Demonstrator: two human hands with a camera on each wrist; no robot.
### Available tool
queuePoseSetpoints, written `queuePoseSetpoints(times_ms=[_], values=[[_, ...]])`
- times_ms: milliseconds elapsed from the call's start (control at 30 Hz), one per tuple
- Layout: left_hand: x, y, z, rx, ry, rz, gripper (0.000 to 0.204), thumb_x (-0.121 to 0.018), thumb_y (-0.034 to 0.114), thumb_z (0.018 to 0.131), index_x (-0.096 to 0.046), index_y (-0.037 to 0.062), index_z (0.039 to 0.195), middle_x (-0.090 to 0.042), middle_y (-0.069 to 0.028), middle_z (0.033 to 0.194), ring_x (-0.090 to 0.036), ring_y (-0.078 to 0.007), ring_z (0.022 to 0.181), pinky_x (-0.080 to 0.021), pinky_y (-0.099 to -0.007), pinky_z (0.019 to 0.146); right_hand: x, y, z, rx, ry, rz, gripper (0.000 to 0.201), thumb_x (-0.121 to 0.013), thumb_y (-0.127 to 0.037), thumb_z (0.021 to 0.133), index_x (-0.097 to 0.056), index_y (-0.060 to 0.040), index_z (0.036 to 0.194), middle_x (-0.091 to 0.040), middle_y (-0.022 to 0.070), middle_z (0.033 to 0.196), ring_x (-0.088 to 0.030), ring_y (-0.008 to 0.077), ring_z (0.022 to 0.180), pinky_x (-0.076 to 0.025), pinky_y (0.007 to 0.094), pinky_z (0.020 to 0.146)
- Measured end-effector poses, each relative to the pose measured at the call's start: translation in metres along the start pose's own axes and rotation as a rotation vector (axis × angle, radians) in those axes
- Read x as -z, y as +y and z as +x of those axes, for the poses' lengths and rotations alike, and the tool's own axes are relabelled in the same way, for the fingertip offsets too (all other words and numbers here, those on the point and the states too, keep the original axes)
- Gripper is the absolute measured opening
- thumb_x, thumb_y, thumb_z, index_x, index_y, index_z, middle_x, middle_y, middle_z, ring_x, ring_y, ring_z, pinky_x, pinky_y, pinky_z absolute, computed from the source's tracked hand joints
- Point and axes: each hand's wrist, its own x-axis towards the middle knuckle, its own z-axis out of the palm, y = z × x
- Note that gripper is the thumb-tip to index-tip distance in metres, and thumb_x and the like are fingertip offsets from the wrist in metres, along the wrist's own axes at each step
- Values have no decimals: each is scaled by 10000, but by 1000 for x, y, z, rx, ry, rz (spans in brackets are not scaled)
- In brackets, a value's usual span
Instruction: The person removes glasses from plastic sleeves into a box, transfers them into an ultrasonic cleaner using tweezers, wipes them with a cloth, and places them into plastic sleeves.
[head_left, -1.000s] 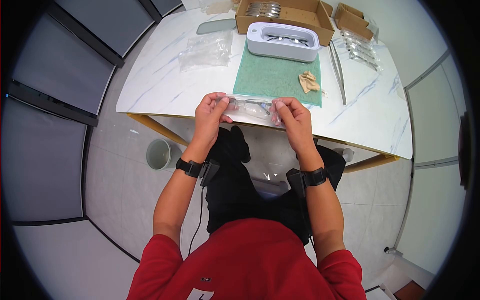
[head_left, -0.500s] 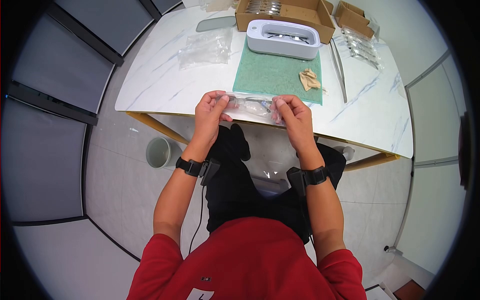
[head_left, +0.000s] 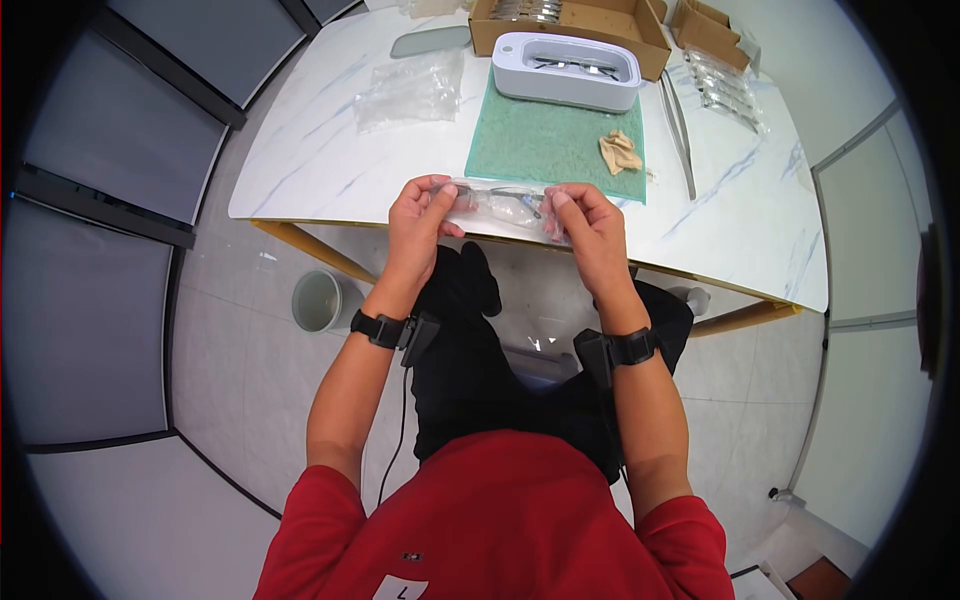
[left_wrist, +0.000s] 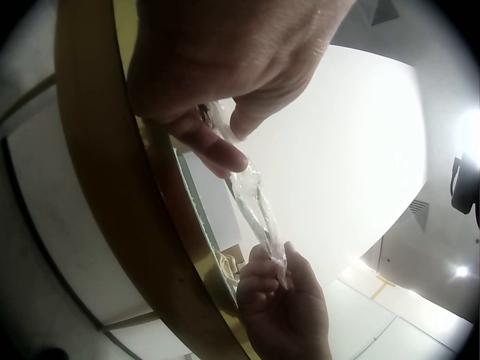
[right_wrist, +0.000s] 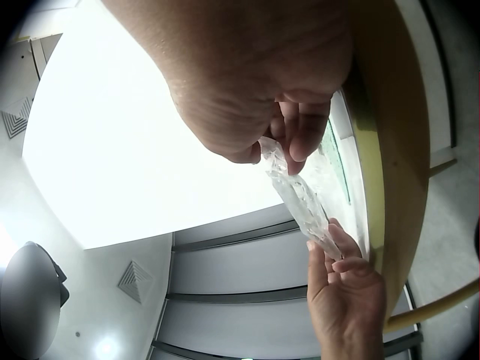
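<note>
A clear plastic bag (head_left: 505,207) with a pair of glasses (head_left: 520,193) inside is stretched between my two hands at the table's front edge. My left hand (head_left: 415,225) pinches its left end between thumb and fingers. At the other end, my right hand (head_left: 595,228) pinches the crumpled plastic the same way. The left wrist view shows the bag (left_wrist: 253,202) running from hand to hand, and so does the right wrist view. My fingers partly hide the bag's ends.
Beyond my hands lies a green towel (head_left: 540,140) with a white ultrasonic cleaner (head_left: 565,88) holding glasses, and a tan cloth (head_left: 619,152). Long tweezers (head_left: 677,130), wrapped glasses (head_left: 722,92), a cardboard box (head_left: 600,22), empty plastic bags (head_left: 410,92) and a grey lid (head_left: 430,41) surround it. A bin (head_left: 318,302) stands below.
Both hands keep their pinch on the bagged glasses, which have shifted only very slightly up the head view. The table scene has drifted slightly upward too.
</note>
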Motion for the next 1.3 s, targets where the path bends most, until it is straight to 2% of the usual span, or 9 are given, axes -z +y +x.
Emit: queuePoseSetpoints(times_ms=[1300], values=[[1,2,1,14,-2,38,239,-625,146,965,-540,-2,1131,-658,-126,1045,-699,-194,909,-547,-219,588,-2,-3,3,-11,16,37,188,-570,-131,987,-641,18,1078,-666,51,882,-579,78,724,-472,224,646]])
